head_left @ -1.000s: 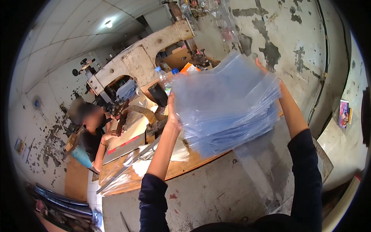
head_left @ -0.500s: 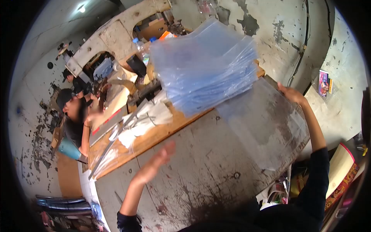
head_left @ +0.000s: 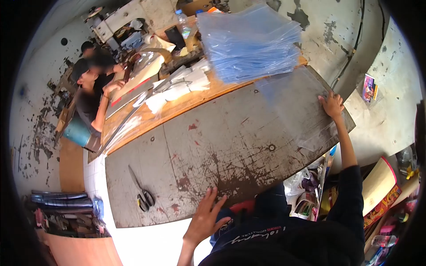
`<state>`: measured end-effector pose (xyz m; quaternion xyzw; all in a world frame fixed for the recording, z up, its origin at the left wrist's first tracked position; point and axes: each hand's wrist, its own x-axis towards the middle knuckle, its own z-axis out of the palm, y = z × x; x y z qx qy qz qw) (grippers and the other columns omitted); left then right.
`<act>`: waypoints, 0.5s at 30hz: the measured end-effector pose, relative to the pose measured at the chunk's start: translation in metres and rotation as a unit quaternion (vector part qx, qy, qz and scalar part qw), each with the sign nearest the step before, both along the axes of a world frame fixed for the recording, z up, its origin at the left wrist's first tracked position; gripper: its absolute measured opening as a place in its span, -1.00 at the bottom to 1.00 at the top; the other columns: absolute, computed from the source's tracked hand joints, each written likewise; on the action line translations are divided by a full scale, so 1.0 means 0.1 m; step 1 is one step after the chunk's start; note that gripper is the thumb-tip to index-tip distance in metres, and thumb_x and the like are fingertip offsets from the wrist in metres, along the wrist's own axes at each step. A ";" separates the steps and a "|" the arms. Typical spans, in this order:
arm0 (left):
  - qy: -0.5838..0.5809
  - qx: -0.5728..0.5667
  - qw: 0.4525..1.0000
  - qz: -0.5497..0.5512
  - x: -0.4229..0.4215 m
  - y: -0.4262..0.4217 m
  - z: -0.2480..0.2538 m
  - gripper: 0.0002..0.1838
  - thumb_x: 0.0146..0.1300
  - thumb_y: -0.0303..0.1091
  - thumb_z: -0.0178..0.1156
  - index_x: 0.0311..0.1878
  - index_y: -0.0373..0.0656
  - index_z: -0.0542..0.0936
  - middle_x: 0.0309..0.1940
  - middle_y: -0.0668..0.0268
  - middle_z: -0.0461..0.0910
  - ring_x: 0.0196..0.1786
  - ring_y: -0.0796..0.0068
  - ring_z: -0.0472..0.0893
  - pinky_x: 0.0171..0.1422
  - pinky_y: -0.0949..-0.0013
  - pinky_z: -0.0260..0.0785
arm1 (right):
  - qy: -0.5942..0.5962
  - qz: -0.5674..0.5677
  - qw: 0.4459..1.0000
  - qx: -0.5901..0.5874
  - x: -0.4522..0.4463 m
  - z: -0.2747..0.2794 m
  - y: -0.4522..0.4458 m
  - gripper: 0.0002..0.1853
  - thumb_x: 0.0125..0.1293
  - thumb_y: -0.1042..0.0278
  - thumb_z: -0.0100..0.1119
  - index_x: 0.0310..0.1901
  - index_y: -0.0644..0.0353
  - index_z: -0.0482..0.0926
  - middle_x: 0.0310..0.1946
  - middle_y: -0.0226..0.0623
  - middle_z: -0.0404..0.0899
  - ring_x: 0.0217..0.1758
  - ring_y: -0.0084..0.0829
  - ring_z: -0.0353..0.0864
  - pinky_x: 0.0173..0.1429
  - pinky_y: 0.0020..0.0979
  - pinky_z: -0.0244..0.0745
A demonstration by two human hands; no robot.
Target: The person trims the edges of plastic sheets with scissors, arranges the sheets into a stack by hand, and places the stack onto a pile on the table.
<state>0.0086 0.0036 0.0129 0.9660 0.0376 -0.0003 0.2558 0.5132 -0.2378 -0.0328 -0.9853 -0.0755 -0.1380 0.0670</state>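
My right hand (head_left: 332, 105) rests at the right end of the worktable, on the edge of a thin clear plastic sheet (head_left: 295, 104). Its fingers are bent and a little apart, and no grip on the sheet can be seen. The sheet lies flat, its far part reaching toward a thick stack of bluish clear plastic sheets (head_left: 253, 48). Near the front table edge hovers my left hand (head_left: 206, 217), fingers spread and holding nothing. Black-handled scissors (head_left: 143, 195) lie left of it on the scratched grey tabletop (head_left: 213, 142).
A wooden board (head_left: 177, 113) behind the tabletop bears white bundled strips (head_left: 182, 86) and a water bottle (head_left: 183, 22). Two co-workers (head_left: 91, 97) are at the far left. Bags and rolls crowd the floor at right; a shelf of materials (head_left: 64, 206) stands lower left.
The view has tilted down, bringing the scissors into sight. My left hand has come back from over the tabletop to its front edge. Along the sheet's edge, my right hand has moved nearer to me.
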 end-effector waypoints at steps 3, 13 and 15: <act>-0.034 0.047 0.988 0.146 -0.41 0.00 -0.12 -0.23 0.02 0.07 0.23 0.24 -0.16 0.28 0.30 -0.06 0.09 0.35 -0.03 0.10 0.34 0.02 0.04 | -0.044 0.101 0.991 0.071 -0.60 0.18 0.08 -0.29 0.15 -0.25 0.01 0.25 -0.03 0.20 0.27 0.06 0.05 0.35 0.04 0.00 0.21 0.28 -0.07; -0.006 0.243 0.947 0.212 -0.76 0.17 -0.44 -0.26 0.02 0.02 0.22 0.26 -0.06 0.27 0.32 0.04 0.10 0.36 0.12 0.14 0.36 0.06 0.03 | 0.180 0.251 0.947 -0.091 -2.18 0.60 -0.19 -0.06 -0.08 -0.01 0.30 0.34 -0.14 0.02 0.38 0.00 -0.22 0.44 0.00 -0.25 0.32 0.21 -0.18; -0.017 0.253 0.945 0.204 -0.71 0.23 -0.49 -0.27 0.01 0.01 0.23 0.26 -0.05 0.28 0.31 0.06 0.12 0.35 0.15 0.15 0.37 0.06 0.02 | 0.085 0.281 0.949 -0.114 -2.21 0.42 -0.35 -0.32 0.05 0.46 0.16 0.27 0.02 0.19 0.33 -0.06 0.03 0.36 -0.07 0.06 0.30 0.02 0.06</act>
